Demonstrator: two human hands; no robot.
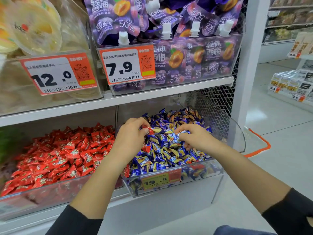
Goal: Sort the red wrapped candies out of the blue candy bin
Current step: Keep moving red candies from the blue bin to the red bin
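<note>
I am watching the left hand [131, 135] pinching a red wrapped candy [147, 129] between thumb and fingertips, holding it just above the heap in the blue candy bin [199, 173]. The right hand [194, 137] is lying beside it over the middle of that bin, its fingers curling into the blue candies [171, 141] — I cannot tell whether it is actually gripping one. A second red candy [147, 148] is sitting in the bin just below the left hand, and a third [127, 170] is resting against the bin's front left corner. Left of the blue candy bin, the red candy bin [50, 190] is lying full. Above it — purple jelly pouches [194, 53].
</note>
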